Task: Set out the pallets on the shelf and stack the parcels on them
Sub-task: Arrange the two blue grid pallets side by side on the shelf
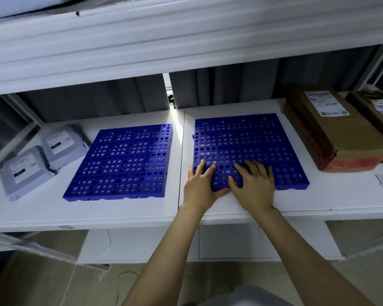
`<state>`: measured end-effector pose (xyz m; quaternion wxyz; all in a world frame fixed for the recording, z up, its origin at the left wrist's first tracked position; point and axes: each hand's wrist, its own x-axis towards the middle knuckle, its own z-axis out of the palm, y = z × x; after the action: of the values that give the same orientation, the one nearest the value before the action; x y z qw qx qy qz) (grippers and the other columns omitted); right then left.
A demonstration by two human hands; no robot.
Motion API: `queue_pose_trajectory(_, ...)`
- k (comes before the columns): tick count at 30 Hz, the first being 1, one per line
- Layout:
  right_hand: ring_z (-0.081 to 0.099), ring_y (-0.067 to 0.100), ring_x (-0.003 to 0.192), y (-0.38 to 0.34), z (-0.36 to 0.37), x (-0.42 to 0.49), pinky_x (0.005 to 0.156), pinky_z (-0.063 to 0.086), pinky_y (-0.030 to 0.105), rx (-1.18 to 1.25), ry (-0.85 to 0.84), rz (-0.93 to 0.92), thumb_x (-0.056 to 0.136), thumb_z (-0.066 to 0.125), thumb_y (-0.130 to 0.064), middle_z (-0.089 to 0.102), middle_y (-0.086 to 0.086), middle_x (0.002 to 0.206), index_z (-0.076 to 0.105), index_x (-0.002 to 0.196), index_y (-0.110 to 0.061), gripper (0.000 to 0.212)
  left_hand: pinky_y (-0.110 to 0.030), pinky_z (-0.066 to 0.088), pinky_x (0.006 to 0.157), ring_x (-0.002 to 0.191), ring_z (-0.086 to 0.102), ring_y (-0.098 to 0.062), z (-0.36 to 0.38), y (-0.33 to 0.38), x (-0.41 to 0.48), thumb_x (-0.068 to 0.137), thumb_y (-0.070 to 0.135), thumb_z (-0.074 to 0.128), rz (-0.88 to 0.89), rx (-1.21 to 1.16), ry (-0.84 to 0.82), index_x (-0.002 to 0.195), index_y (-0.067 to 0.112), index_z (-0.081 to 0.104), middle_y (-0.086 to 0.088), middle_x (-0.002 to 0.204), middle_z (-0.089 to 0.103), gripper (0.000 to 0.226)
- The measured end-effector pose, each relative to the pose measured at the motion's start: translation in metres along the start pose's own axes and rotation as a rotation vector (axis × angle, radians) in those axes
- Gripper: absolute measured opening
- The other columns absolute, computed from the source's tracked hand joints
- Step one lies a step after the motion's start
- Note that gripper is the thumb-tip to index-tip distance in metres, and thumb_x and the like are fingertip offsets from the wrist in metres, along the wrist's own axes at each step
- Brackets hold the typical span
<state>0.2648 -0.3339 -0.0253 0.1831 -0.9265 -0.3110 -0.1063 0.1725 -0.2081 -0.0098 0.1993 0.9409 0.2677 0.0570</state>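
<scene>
Hands on right pallet (241, 140): left hand (199, 184), right hand (255, 184), both flat, gripping nothing.
Brown parcels (332, 129) rightward, nearest right hand.

Storeroom: white shelving (119, 208) holding labelled parcels (332, 129).

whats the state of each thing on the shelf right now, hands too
left pallet, flat, nothing on it
right pallet, flat, both hands on its near edge
left hand, fingers spread flat
right hand, fingers spread flat
grey parcels, on shelf, off the pallets
brown parcels, on shelf, off the pallets
</scene>
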Motion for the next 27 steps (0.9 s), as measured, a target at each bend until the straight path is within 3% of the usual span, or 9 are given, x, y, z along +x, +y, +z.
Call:
queue_pose_trajectory(15,0.059,0.032,0.114,0.003,0.008,-0.004,0.106,0.035,0.061,-0.002,0.06,0.008,0.083,0.04,-0.048,0.067,0.012,0.118,0.071,0.113,-0.018,0.052,-0.047,0.041,0.104,0.144,0.017,-0.034,0.012,0.0,-0.002,0.074,0.067,0.063,-0.005,0.028,0.08,0.145,0.029,0.036,-0.002,0.155,0.027,0.085)
queue_pose_trajectory(27,0.057,0.033,0.117,0.013,0.008,0.021,0.108,0.029,0.062,0.043,-0.048,-0.018,0.082,0.035,-0.052,0.067,0.011,0.12,0.072,0.112,-0.017,0.059,-0.048,0.027,0.113,0.145,0.007,-0.039,0.009,0.008,0.014,0.079,0.071,0.053,-0.04,0.054,0.008,0.15,0.029,0.024,-0.004,0.159,0.017,0.088)
